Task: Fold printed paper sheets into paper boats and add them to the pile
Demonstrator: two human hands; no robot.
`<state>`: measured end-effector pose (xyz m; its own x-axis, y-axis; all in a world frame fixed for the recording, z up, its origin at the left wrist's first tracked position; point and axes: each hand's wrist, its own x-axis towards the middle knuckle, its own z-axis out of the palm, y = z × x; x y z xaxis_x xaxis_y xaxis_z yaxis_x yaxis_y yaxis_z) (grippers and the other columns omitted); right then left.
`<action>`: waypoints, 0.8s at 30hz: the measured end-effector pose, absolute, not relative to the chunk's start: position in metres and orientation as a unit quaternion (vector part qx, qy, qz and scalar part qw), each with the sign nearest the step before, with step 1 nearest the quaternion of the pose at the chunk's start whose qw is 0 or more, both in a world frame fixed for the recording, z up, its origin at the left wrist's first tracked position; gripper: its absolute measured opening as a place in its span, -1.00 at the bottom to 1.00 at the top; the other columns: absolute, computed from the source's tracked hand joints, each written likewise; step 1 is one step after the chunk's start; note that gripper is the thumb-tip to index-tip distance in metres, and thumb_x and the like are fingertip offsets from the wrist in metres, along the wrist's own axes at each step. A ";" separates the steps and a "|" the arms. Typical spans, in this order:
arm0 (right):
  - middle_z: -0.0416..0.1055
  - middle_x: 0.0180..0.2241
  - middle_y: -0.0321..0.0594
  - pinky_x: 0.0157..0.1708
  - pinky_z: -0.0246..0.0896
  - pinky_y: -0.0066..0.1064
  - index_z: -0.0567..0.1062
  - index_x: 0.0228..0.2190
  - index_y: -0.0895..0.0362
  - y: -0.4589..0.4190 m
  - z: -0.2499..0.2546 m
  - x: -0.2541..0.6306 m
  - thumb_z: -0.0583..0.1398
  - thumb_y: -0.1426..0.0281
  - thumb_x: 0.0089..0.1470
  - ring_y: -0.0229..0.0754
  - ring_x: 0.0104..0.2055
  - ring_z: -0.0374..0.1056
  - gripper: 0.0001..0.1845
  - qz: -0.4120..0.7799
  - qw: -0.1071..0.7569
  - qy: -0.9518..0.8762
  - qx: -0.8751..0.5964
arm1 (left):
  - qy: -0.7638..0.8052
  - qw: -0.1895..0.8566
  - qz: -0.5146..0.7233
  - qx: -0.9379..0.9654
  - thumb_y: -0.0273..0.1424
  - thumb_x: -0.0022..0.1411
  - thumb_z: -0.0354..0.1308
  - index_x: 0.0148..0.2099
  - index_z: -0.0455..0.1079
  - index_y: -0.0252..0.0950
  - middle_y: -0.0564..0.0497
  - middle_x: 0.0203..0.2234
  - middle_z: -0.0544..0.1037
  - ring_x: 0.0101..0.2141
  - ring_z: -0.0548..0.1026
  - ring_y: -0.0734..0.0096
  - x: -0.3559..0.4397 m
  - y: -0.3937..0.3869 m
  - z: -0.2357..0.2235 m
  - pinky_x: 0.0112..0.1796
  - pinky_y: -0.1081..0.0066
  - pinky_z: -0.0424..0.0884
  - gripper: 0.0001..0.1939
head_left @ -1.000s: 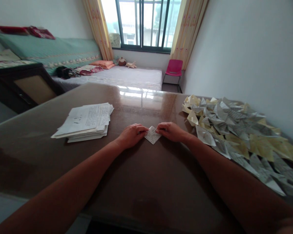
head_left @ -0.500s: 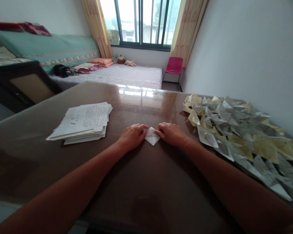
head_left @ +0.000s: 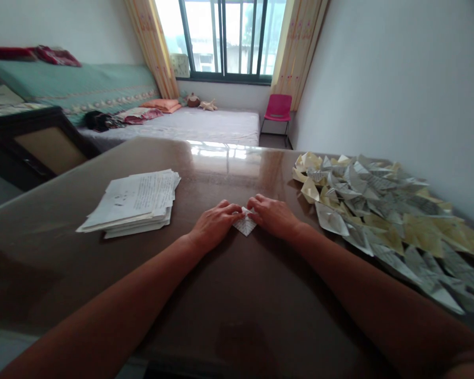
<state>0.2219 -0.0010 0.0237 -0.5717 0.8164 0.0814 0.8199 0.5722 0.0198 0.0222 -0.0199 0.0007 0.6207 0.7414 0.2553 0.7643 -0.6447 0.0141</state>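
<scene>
A small diamond of folded paper (head_left: 245,226), printed with text, lies on the brown tabletop in front of me. My left hand (head_left: 218,220) has its thumb and fingers closed on the paper's left edge. On the opposite edge, my right hand (head_left: 271,215) grips the paper with bent fingers. Both sets of fingertips nearly meet over the upper part and hide it; the lower point shows between them.
To the left sits a stack of printed sheets (head_left: 132,202). Many folded paper boats (head_left: 363,189), white and yellowish, crowd the right side of the glossy table (head_left: 205,295). Beyond it are a bed (head_left: 217,123), a pink chair (head_left: 278,109) and a dark cabinet (head_left: 43,139).
My hands have come closer together over the folded paper, covering more of its upper part. The paper stays in about the same place. The camera view has shifted slightly.
</scene>
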 end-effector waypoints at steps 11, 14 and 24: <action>0.42 -0.16 0.05 -0.29 0.21 -0.22 0.54 -0.23 0.20 -0.041 0.044 0.207 0.03 0.52 0.17 0.02 -0.14 0.33 -0.71 -0.060 -0.085 -0.887 -0.450 | -0.421 0.096 -0.044 -0.901 -0.47 0.31 0.00 0.10 0.36 -0.14 0.06 0.03 0.44 -0.07 0.35 0.24 0.027 -0.028 0.008 -0.17 0.34 0.42 -0.65; 0.43 -0.18 0.08 -0.31 0.21 -0.24 0.57 -0.28 0.21 -0.041 0.049 0.208 0.05 0.52 0.14 0.02 -0.15 0.34 -0.72 -0.043 -0.119 -0.874 -0.470 | -0.421 0.101 -0.042 -0.900 -0.48 0.29 0.01 0.09 0.37 -0.15 0.03 0.03 0.44 -0.06 0.35 0.22 0.026 -0.028 0.007 -0.18 0.33 0.43 -0.65; 0.43 -0.14 -0.09 -0.32 0.19 -0.40 0.46 -0.18 0.11 -0.004 0.028 0.221 0.07 0.13 0.20 -0.11 -0.15 0.38 -0.65 0.026 0.059 -0.860 -0.507 | -0.416 -0.035 -0.182 -0.890 -0.37 0.30 -0.02 -0.18 0.48 -0.24 -0.05 -0.14 0.48 -0.19 0.45 0.34 0.022 -0.023 0.000 -0.10 0.33 0.39 -0.77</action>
<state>0.2214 -0.0037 0.0285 -0.4797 0.8742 0.0750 0.8682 0.4853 -0.1034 0.0217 -0.0228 0.0000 0.5869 0.7539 0.2953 0.7283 -0.6509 0.2142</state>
